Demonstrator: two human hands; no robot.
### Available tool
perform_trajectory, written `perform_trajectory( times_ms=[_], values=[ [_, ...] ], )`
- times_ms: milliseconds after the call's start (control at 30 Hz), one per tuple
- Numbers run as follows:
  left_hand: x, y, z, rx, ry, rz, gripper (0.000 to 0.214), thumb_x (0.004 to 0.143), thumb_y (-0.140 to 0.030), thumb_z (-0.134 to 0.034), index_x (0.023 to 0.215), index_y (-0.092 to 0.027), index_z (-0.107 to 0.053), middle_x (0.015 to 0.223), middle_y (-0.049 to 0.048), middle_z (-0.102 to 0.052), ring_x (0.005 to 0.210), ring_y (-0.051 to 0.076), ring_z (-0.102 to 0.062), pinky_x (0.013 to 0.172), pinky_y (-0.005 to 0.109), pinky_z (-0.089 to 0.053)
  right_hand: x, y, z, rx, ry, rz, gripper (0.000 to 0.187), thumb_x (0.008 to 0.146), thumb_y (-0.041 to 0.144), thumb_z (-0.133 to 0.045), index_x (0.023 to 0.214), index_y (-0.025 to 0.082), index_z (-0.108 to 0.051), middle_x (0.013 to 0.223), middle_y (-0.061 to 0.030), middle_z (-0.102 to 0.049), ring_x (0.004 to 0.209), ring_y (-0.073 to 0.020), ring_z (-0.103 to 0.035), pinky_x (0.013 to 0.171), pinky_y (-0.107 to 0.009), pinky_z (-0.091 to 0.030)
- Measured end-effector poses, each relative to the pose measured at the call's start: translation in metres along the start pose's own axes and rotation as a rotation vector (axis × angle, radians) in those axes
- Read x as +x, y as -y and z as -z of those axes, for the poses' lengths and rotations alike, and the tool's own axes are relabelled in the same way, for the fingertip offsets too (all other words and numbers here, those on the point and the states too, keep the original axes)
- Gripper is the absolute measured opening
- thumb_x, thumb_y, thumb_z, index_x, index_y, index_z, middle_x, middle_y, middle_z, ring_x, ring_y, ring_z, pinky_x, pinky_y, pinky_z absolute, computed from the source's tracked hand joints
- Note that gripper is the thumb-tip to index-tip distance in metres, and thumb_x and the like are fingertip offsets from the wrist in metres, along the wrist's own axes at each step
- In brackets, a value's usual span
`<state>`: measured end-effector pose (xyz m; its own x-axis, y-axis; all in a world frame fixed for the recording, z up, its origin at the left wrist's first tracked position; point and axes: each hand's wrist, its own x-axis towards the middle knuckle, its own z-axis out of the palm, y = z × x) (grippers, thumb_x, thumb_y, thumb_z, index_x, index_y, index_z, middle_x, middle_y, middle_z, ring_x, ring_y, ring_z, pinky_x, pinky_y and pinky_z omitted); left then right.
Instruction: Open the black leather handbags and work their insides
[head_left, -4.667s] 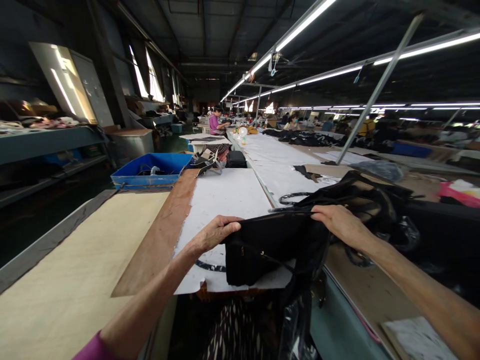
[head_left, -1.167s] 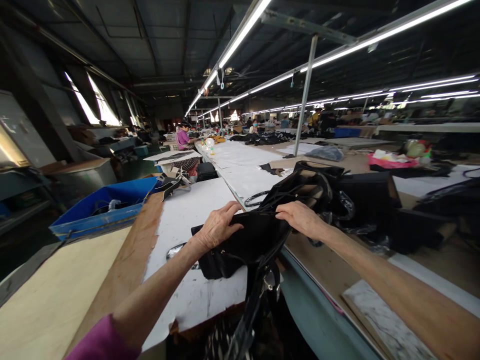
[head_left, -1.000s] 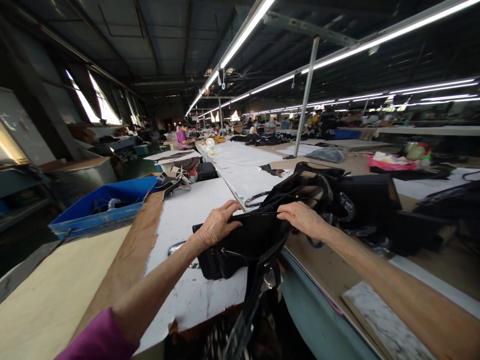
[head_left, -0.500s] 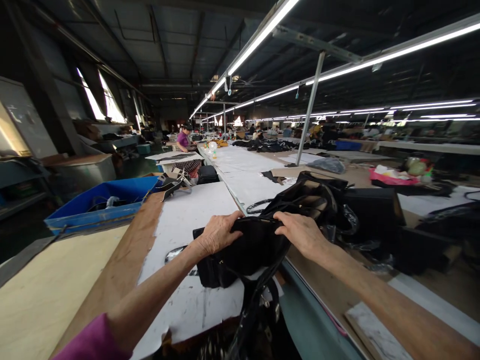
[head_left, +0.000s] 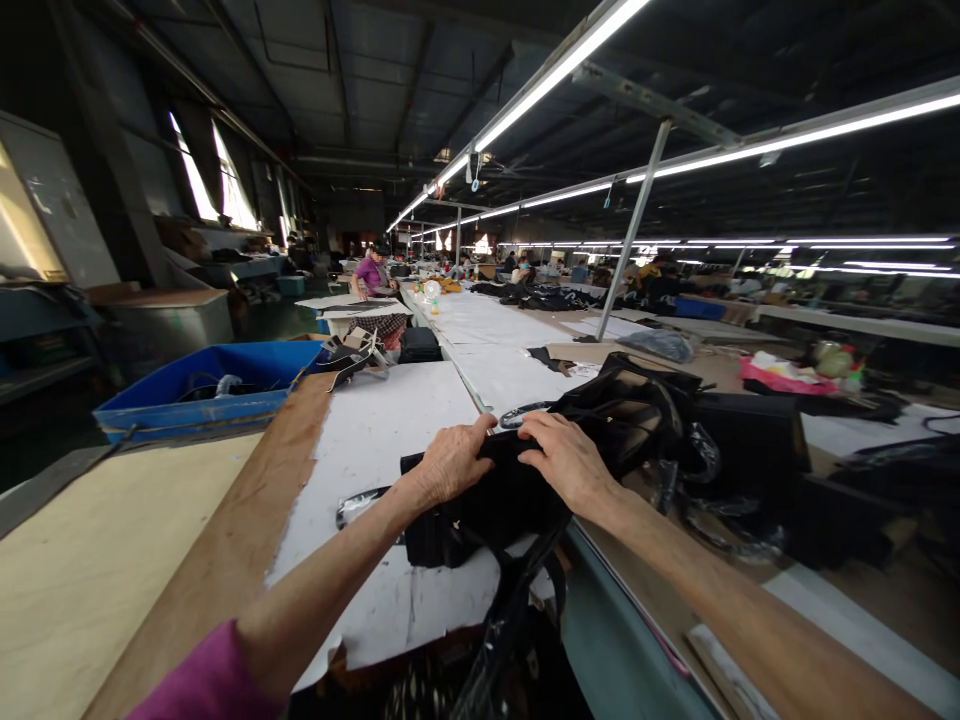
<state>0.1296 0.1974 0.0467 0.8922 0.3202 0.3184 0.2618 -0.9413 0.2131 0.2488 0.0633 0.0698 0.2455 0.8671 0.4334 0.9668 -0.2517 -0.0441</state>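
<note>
A black handbag stands on the white-covered table in front of me, its strap hanging over the near edge. My left hand pinches the bag's top edge between thumb and fingers. Close beside it, my right hand grips the same edge from the right. The bag's far side is hidden behind my hands. Plastic-wrapped handles show at its left and beyond it. More black bags lie heaped just past my right hand, some gaping with a beige lining.
A blue bin stands at the left beside a brown board. A metal post rises from the table. Black scraps lie farther along. A pink basket sits at the right. A co-worker sits at the far left side.
My right hand has moved left along the bag's top edge, closer to my left hand. The view has shifted slightly, and the bag sits a little farther right in it.
</note>
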Motion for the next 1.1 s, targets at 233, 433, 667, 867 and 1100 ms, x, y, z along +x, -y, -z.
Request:
perform_trajectory(
  times_ms=[233,433,667,867,1100],
  values=[
    [0.004,0.003,-0.002,-0.006,0.019,0.036,0.041,0.068,-0.026,-0.051,0.107,-0.022,-0.04,0.077,0.0024,-0.061,0.072,0.019,-0.058,0.063,0.026,-0.041,0.007,0.007,-0.008,-0.105,0.015,-0.059,0.005,0.075,0.021,-0.056,0.08,0.02,-0.055,0.087,-0.0009,-0.059,0.084,-0.0166,-0.05,0.071,-0.028,-0.035],
    [0.008,0.008,-0.009,0.012,0.007,0.021,0.038,0.068,-0.026,-0.051,0.104,-0.022,-0.041,0.085,0.0035,-0.061,0.076,0.019,-0.058,0.066,0.025,-0.042,0.009,0.0,-0.012,-0.093,0.049,-0.042,0.005,0.075,0.02,-0.055,0.074,0.021,-0.059,0.085,-0.0006,-0.058,0.084,-0.0162,-0.049,0.071,-0.028,-0.034],
    [0.012,0.008,-0.009,0.181,0.075,0.055,0.03,0.074,-0.025,-0.045,0.104,-0.022,-0.043,0.083,0.0054,-0.062,0.076,0.022,-0.058,0.063,0.028,-0.042,0.003,-0.008,-0.012,0.095,0.064,0.04,0.01,0.074,0.017,-0.054,0.065,0.02,-0.057,0.11,0.0018,-0.052,0.092,-0.0149,-0.048,0.078,-0.027,-0.033],
    [0.009,0.003,-0.002,0.131,0.079,0.002,0.028,0.079,-0.034,-0.043,0.105,-0.024,-0.047,0.081,0.0035,-0.063,0.076,0.02,-0.059,0.065,0.027,-0.042,0.006,-0.009,-0.01,0.192,0.003,-0.076,0.009,0.074,0.014,-0.051,0.067,0.019,-0.05,0.096,0.0011,-0.057,0.081,-0.0116,-0.052,0.071,-0.022,-0.034],
    [0.007,-0.004,-0.007,0.178,0.033,0.068,0.03,0.083,-0.037,-0.037,0.107,-0.026,-0.049,0.083,0.0045,-0.065,0.079,0.022,-0.06,0.066,0.029,-0.042,0.011,-0.009,-0.014,0.099,-0.01,-0.205,0.011,0.074,0.023,-0.054,0.064,0.02,-0.051,0.07,0.003,-0.057,0.069,-0.0119,-0.051,0.062,-0.022,-0.031]
  ],
)
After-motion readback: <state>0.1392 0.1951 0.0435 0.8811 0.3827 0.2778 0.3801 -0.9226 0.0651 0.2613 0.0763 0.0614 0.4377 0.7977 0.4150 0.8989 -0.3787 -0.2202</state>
